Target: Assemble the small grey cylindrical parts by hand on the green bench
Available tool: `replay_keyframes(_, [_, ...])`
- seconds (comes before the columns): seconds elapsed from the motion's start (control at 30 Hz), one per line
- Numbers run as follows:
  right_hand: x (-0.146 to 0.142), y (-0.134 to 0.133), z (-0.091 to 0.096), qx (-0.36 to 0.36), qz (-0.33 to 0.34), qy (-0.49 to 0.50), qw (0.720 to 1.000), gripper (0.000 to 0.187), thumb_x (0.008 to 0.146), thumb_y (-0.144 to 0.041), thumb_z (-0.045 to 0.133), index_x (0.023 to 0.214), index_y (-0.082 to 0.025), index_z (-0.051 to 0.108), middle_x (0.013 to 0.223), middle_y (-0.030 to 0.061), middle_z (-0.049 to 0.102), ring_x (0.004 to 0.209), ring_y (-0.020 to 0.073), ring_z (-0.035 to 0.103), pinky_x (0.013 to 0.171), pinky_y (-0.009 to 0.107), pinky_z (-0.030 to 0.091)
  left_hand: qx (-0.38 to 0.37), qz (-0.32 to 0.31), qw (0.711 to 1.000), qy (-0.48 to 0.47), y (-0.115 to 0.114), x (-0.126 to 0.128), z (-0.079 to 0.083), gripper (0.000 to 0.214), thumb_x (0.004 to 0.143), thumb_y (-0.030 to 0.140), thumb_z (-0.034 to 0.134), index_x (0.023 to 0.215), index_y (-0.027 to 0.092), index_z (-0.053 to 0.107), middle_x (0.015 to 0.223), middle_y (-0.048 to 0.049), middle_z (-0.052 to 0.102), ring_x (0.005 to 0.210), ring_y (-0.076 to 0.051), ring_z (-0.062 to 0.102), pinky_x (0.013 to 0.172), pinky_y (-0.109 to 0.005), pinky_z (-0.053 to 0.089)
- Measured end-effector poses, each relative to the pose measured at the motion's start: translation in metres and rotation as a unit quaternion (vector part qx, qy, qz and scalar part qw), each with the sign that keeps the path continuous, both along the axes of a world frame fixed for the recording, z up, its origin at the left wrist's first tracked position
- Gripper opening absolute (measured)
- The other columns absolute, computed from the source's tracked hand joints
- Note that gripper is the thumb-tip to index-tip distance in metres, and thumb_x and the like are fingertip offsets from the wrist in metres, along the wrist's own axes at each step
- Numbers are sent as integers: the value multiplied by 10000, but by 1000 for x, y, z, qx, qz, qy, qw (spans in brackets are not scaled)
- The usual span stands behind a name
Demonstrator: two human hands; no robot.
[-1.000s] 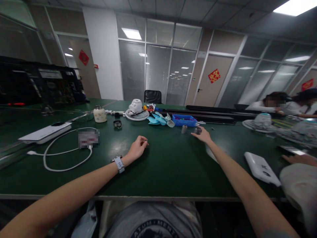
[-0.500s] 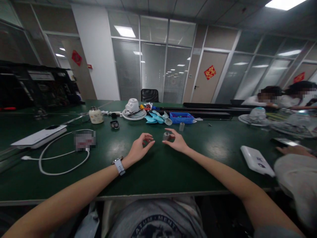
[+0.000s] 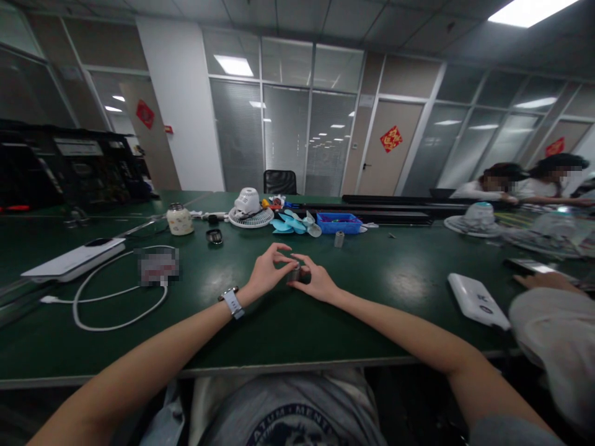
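Observation:
My two hands meet over the middle of the green table [image 3: 325,322]. My right hand [image 3: 313,280] pinches a small grey metal cylinder [image 3: 296,272] and holds it just above the table. My left hand [image 3: 268,270], with a white watch on the wrist, has its fingertips pinched at the same cylinder from the left. A second small grey cylinder [image 3: 339,239] stands upright farther back, near a blue tray [image 3: 338,223]. Light blue fan blades [image 3: 294,223] and a white fan body [image 3: 250,208] lie beyond it.
A white box [image 3: 74,259] and a looped white cable [image 3: 116,297] lie at the left, with a small jar [image 3: 177,219] and a dark ring [image 3: 214,236] behind. A white device [image 3: 478,301] sits at the right by a neighbour's hand [image 3: 542,281]. Other people sit at the far right.
My right hand has come back from the far cylinders toward me carrying one grey cylinder. My left hand has lifted and closed its fingertips on it.

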State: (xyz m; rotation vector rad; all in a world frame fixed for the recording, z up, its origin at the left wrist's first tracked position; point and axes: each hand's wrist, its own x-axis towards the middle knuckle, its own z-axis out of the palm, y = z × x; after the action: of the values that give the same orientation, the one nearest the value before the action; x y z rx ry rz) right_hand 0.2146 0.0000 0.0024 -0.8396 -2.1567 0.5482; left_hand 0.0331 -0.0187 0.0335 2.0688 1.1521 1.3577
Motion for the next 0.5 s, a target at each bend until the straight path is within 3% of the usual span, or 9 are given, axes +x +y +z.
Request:
replay_keyframes(0.17, [1, -1, 0, -1, -22, -6, 1000, 740, 746, -356, 717, 1388, -242, 365, 975, 30, 695, 877, 208, 686, 841, 376, 520, 37, 66, 996, -56, 0, -3, 7, 368, 789, 411, 657, 1046, 209, 488, 897, -57, 752, 922, -223, 700, 804, -343, 491])
replay_keyframes(0.27, [1, -3, 0, 15, -32, -13, 999, 693, 740, -329, 705, 1364, -269, 411, 1055, 32, 670, 889, 190, 675, 846, 361, 524, -6, 82, 995, -52, 2, -19, -1, 423, 767, 446, 670, 1064, 208, 486, 906, -69, 755, 906, -238, 705, 773, -348, 493])
replay_keyframes(0.4, [5, -3, 0, 36, -41, -9, 998, 637, 742, -324, 686, 1334, -273, 456, 1090, 32, 651, 875, 173, 662, 823, 335, 530, -164, 17, 986, 12, 10, -42, -25, 483, 688, 446, 732, 1045, 207, 510, 841, -52, 766, 841, -247, 719, 766, -368, 513])
replay_keyframes(0.5, [20, 11, 4, 66, -90, 13, 994, 615, 760, -352, 668, 1332, -275, 456, 1058, 28, 657, 836, 171, 658, 801, 330, 532, -190, -22, 981, 9, 15, -46, -37, 492, 681, 434, 739, 1059, 215, 511, 859, -48, 770, 888, -240, 718, 820, -376, 514])
